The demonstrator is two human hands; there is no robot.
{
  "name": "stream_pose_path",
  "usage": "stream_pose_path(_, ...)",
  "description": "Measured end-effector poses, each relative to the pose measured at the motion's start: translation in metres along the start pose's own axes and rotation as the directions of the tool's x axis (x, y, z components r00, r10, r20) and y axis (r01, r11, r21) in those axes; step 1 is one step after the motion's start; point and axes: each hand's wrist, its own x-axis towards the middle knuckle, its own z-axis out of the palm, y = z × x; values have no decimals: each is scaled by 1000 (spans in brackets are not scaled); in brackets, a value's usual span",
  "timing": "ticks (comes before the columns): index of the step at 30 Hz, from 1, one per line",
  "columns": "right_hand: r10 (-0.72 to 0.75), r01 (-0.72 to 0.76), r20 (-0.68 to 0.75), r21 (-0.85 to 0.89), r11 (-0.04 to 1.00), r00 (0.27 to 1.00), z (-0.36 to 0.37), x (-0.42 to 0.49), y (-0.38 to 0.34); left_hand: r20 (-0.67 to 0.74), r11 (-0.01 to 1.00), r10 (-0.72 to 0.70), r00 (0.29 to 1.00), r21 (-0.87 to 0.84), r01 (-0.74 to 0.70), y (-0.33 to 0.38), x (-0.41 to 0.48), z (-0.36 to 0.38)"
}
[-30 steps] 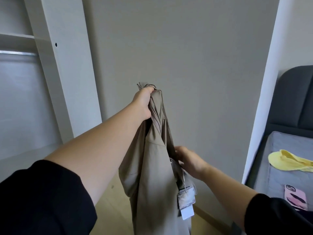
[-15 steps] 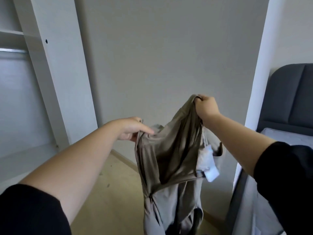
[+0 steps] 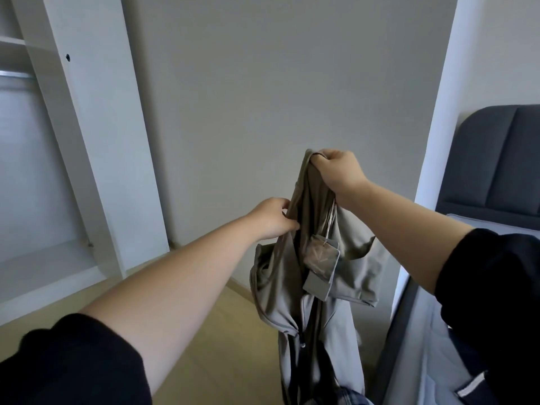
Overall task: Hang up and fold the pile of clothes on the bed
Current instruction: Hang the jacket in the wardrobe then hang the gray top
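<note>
Our right hand (image 3: pixel 339 171) grips the taupe soft-fabric garment (image 3: pixel 309 276) at its top, left hand (image 3: pixel 270 219) pinches an edge; we should find the shoulders before hanging

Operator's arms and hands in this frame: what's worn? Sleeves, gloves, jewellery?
Black fabric short sleeves on both arms, left sleeve and right sleeve, ending near the elbows; forearms bare. The left hand and right hand are bare: no gloves, rings, watch or markings visible.

both hands (image 3: pixel 339 171) gripping khaki garment (image 3: pixel 315 273)
</note>
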Motion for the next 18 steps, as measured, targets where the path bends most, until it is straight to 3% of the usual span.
stream_pose_path(2, -44, 44, 13, -60, 997, 999, -7, -1, 3, -186, 992, -17, 982, 119, 40, -3, 4, 5)
stream_pose_path(4, -131, 157, 119, -246, 956, 984, -22, -1, 9, -430, 987, -47, 902, 118, 108, -9, 5, -1)
stream_pose_path(5, -138, 232, 239, -427, 874, 961, -32, 0, 14, -543, 990, -72, 837, 62, 125, -12, 6, -7)
stream_pose_path(7, 28, 318, 415, -739, 593, 910, -48, -4, 29, -666, 988, -151, 730, -73, 138, -18, 9, -18)
stream_pose_path(9, 178, 276, 361, -884, 377, 915, -57, -10, 50, -667, 979, -202, 717, -136, 149, -20, 14, -20)
stream_pose_path(11, 187, 199, 252, -944, 263, 950, -59, -16, 65, -643, 974, -226, 732, -147, 172, -20, 19, -16)
stream_pose_path(14, 251, 94, 140, -977, 189, 958, -60, -17, 79, -639, 953, -302, 708, -221, 207, -21, 23, -13)
stream_pose_path(18, 293, -95, 13, -931, 352, 956, -65, -7, 89, -685, 894, -407, 605, -435, 109, -25, 23, -22)
